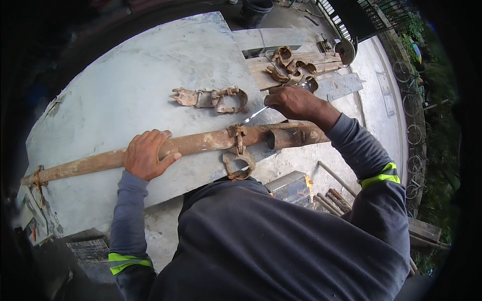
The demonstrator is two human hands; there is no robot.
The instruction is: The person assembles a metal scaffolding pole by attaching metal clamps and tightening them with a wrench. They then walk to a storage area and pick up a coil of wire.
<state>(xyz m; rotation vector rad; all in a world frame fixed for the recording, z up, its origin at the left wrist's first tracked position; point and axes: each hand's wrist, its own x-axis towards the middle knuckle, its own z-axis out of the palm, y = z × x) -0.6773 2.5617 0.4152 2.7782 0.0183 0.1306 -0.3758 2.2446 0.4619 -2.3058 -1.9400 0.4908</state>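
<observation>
A long rusty steel pipe (201, 142) lies across a large pale board (125, 85). My left hand (146, 155) holds the pipe from above, left of its middle, with the thumb apart along it. In my right hand (295, 104) is a shiny wrench (255, 115), its far end close to the bolt of a rusty scaffold clamp (237, 131). I cannot tell whether the wrench touches the bolt. The clamp sits around the pipe, and its other ring (240, 165) hangs open toward me. Another rusty clamp (221, 100) lies beyond the pipe.
Several rusty clamps (291, 66) lie on planks at the far right. A third fitting (38, 178) sits near the pipe's left end. A black bucket (255, 12) stands at the back. Below the board's right edge are a metal box (291, 187) and several poles (334, 200).
</observation>
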